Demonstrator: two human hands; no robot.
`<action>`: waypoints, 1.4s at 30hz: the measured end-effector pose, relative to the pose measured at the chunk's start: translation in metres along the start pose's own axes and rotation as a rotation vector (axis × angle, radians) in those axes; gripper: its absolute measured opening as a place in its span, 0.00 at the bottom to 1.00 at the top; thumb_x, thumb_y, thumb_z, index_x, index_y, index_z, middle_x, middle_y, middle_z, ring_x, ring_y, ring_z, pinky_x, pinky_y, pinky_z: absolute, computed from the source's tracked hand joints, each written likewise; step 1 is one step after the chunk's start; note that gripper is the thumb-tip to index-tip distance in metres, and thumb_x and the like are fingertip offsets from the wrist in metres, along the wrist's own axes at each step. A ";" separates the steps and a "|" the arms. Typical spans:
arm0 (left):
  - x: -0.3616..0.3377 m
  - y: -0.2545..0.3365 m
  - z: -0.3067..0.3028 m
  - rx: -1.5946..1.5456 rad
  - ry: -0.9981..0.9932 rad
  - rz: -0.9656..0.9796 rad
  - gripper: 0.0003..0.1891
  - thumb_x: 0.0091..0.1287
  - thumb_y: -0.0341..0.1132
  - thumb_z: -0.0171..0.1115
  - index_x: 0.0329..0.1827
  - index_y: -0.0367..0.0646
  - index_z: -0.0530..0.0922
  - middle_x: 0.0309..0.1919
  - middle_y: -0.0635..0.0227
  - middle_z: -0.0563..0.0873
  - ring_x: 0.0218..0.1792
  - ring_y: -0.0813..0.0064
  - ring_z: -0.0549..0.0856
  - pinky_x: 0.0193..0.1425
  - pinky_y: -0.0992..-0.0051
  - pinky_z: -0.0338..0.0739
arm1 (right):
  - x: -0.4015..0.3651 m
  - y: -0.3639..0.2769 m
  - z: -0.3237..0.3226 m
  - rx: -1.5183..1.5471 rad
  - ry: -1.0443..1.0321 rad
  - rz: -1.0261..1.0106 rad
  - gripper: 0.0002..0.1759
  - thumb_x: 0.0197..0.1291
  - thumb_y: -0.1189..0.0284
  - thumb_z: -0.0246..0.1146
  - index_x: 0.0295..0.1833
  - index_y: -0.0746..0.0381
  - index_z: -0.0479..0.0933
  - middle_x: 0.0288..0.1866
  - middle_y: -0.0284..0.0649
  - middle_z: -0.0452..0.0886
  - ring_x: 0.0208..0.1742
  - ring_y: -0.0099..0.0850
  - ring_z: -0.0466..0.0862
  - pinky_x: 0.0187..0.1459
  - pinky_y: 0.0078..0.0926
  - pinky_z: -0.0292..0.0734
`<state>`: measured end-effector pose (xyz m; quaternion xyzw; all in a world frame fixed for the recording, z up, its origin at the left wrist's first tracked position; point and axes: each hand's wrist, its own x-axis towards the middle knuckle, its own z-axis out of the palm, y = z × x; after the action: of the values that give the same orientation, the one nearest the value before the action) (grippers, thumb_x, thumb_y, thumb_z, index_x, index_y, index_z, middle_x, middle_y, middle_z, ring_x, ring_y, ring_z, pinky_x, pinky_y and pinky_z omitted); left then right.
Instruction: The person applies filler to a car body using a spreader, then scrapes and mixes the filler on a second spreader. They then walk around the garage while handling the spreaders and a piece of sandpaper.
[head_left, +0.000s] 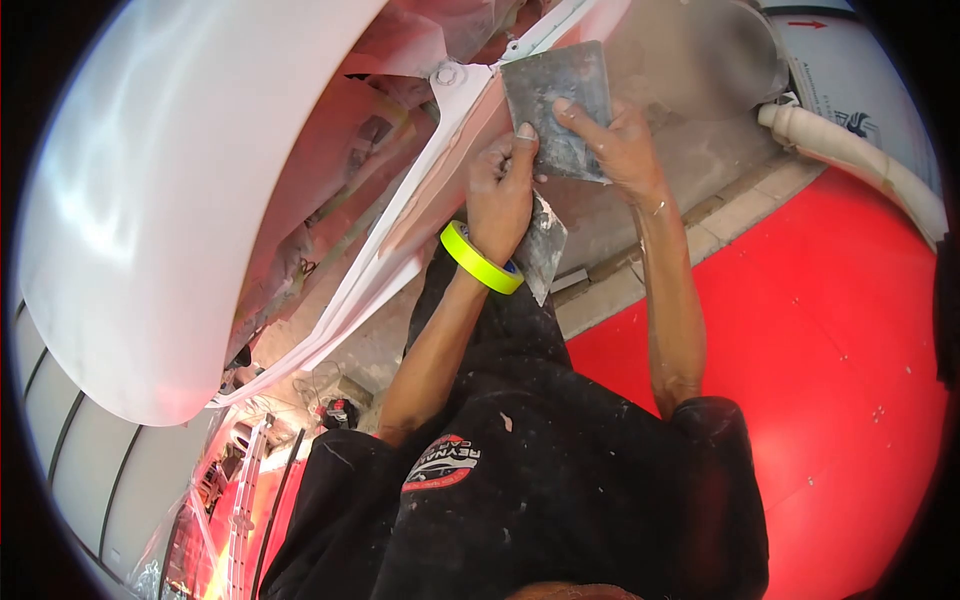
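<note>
My right hand (625, 155) grips a dark grey, scuffed rectangular filler spreader (570, 85), its thumb lying across the face. Closed and thumb up, my left hand (500, 195) is at the spreader's left edge. A second grey spreader (545, 250), smeared with pale filler, sticks out below my left hand and appears to be held in it. Round my left wrist hangs a roll of bright yellow tape (480, 262). Just left of my hands runs a car body edge (400, 205) with patches of pinkish filler. The left fingers are partly hidden.
A large white curved car panel (190, 180) rises on the left, over an exposed cavity. Red flooring (810, 390) spreads to the right beside a strip of pale tiles (735, 215). A ladder (243, 510) and a power tool (340, 412) are at lower left.
</note>
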<state>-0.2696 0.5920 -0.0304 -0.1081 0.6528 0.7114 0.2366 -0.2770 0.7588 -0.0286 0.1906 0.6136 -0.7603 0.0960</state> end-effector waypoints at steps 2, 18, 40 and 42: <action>0.000 0.000 -0.001 0.021 0.007 -0.002 0.25 0.80 0.49 0.58 0.34 0.32 0.83 0.25 0.71 0.80 0.28 0.81 0.79 0.34 0.75 0.73 | 0.000 -0.001 -0.004 -0.010 -0.034 0.034 0.13 0.70 0.68 0.70 0.51 0.67 0.84 0.41 0.34 0.88 0.38 0.20 0.85 0.40 0.21 0.82; -0.011 -0.005 -0.004 -0.022 0.026 -0.061 0.25 0.80 0.49 0.59 0.32 0.35 0.85 0.22 0.76 0.78 0.25 0.85 0.74 0.31 0.77 0.67 | -0.014 -0.005 0.006 -0.137 0.033 -0.020 0.11 0.68 0.69 0.70 0.46 0.68 0.86 0.37 0.31 0.87 0.35 0.17 0.82 0.36 0.21 0.78; -0.049 -0.007 -0.031 -0.125 0.026 -0.162 0.25 0.81 0.51 0.57 0.28 0.42 0.81 0.16 0.76 0.77 0.14 0.85 0.73 0.18 0.81 0.64 | -0.040 0.004 0.037 -0.193 -0.020 0.022 0.12 0.68 0.68 0.70 0.41 0.67 0.86 0.30 0.30 0.85 0.30 0.17 0.80 0.31 0.22 0.75; -0.052 -0.009 -0.036 -0.116 0.019 -0.158 0.25 0.81 0.51 0.57 0.29 0.41 0.81 0.16 0.76 0.78 0.14 0.85 0.73 0.19 0.81 0.64 | -0.043 0.006 0.043 -0.187 -0.002 0.009 0.12 0.68 0.67 0.71 0.39 0.67 0.86 0.28 0.29 0.84 0.29 0.16 0.78 0.30 0.22 0.74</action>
<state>-0.2260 0.5471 -0.0184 -0.1796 0.6023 0.7260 0.2790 -0.2434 0.7117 -0.0088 0.1830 0.6808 -0.6994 0.1175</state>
